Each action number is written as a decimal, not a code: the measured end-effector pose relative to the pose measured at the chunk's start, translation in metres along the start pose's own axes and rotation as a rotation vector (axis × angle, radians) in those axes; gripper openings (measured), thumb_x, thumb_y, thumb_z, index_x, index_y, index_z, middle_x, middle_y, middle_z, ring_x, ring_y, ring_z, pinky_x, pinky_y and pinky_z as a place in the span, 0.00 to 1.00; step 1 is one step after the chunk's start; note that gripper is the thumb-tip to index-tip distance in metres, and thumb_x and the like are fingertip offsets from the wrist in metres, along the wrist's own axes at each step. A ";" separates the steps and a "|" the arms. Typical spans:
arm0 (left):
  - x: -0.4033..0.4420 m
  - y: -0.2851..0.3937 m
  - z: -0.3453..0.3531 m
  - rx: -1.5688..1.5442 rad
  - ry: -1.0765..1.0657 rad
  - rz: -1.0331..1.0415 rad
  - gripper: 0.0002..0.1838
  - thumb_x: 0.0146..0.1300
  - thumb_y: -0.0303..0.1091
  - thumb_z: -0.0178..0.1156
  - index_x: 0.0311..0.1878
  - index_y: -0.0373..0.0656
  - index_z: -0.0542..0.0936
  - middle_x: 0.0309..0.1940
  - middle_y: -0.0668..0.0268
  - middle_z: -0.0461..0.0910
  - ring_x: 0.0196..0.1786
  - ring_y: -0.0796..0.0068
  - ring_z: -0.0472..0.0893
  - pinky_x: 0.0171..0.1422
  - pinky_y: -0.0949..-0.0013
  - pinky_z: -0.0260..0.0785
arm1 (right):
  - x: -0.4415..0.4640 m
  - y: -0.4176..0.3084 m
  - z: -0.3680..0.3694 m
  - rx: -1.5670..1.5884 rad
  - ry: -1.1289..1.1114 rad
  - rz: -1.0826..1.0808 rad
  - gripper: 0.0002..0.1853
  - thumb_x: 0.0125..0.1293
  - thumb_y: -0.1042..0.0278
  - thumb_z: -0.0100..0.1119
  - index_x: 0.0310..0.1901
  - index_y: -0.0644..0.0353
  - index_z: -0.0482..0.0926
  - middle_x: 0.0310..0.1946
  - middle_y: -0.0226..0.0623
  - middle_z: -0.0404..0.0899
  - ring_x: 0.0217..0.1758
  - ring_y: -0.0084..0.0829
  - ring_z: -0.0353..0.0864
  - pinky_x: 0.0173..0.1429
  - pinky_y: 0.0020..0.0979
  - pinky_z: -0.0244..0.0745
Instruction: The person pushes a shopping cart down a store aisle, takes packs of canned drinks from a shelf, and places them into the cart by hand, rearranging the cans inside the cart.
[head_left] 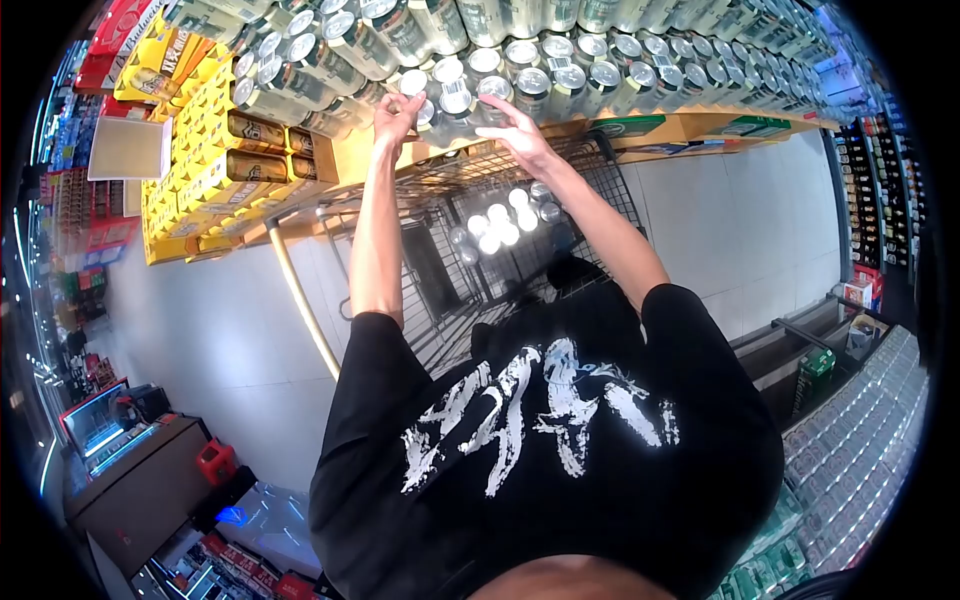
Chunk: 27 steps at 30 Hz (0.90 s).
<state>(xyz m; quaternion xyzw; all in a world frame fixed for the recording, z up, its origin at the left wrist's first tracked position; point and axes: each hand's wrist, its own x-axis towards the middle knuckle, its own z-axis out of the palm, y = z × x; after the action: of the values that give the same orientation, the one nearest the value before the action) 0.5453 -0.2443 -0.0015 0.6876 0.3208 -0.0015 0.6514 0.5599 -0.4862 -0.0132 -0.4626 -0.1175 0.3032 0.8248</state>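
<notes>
A clear-wrapped pack of cans [455, 103] with a barcode on its wrap sits between my hands at the front of the shelf. My left hand [397, 120] grips its left side, fingertips bent against the front corner can. On the right side, my right hand [522, 138] presses against the pack with thumb and fingers apart. Whether the pack rests on the shelf or is lifted slightly, I cannot tell. Below my forearms stands a wire shopping cart [425, 270], with another group of cans [505, 222] inside, their tops shining white.
Rows of wrapped cans [640, 85] fill the wooden shelf [690, 127]. Yellow cartons of cans [215, 180] are stacked at left. The cart's pale handle [300, 300] reaches toward me. Stacked can packs [850, 460] stand at lower right, and grey tiles [220, 330] form the floor.
</notes>
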 end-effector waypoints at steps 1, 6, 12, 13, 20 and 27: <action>-0.007 -0.002 0.004 -0.049 0.047 0.053 0.16 0.58 0.45 0.68 0.40 0.50 0.72 0.44 0.65 0.76 0.47 0.71 0.76 0.35 0.56 0.79 | -0.009 0.001 -0.010 -0.181 0.021 0.002 0.30 0.56 0.78 0.65 0.63 0.58 0.71 0.57 0.41 0.72 0.55 0.27 0.74 0.60 0.26 0.68; -0.048 -0.090 0.007 -0.467 0.284 0.362 0.18 0.70 0.45 0.54 0.57 0.46 0.68 0.58 0.61 0.68 0.62 0.67 0.69 0.64 0.61 0.66 | -0.076 0.038 -0.089 -0.347 0.178 0.274 0.26 0.57 0.72 0.64 0.60 0.52 0.75 0.59 0.44 0.73 0.60 0.35 0.74 0.63 0.34 0.68; -0.077 -0.343 -0.023 -0.154 0.324 -0.022 0.09 0.67 0.40 0.59 0.46 0.48 0.76 0.31 0.76 0.73 0.29 0.86 0.67 0.31 0.80 0.60 | -0.165 0.081 -0.119 -0.549 0.261 0.678 0.26 0.56 0.67 0.64 0.59 0.55 0.76 0.52 0.37 0.79 0.53 0.31 0.76 0.54 0.30 0.70; -0.091 -0.361 -0.024 -0.126 0.257 -0.075 0.06 0.68 0.36 0.56 0.45 0.49 0.76 0.30 0.77 0.73 0.25 0.86 0.66 0.28 0.80 0.58 | -0.170 0.087 -0.118 -0.551 0.252 0.714 0.26 0.55 0.67 0.64 0.58 0.56 0.76 0.52 0.38 0.79 0.54 0.32 0.76 0.55 0.31 0.70; -0.126 -0.447 -0.026 0.227 0.006 -0.366 0.16 0.66 0.41 0.56 0.54 0.49 0.76 0.32 0.75 0.76 0.29 0.84 0.69 0.29 0.76 0.62 | -0.152 0.182 -0.121 -0.815 -0.026 0.687 0.22 0.57 0.69 0.66 0.56 0.56 0.77 0.54 0.44 0.77 0.58 0.35 0.75 0.60 0.33 0.72; -0.135 -0.457 -0.005 0.324 0.075 -0.363 0.28 0.63 0.37 0.57 0.64 0.43 0.64 0.49 0.51 0.78 0.54 0.58 0.76 0.59 0.65 0.66 | -0.121 0.249 -0.109 -1.025 -0.097 0.566 0.21 0.51 0.65 0.70 0.50 0.51 0.80 0.50 0.40 0.76 0.54 0.37 0.76 0.57 0.34 0.72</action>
<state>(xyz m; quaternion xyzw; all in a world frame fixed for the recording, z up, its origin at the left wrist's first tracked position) 0.2334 -0.3241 -0.3525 0.7139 0.4586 -0.1442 0.5092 0.4183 -0.5383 -0.2698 -0.8014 -0.1586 0.4370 0.3762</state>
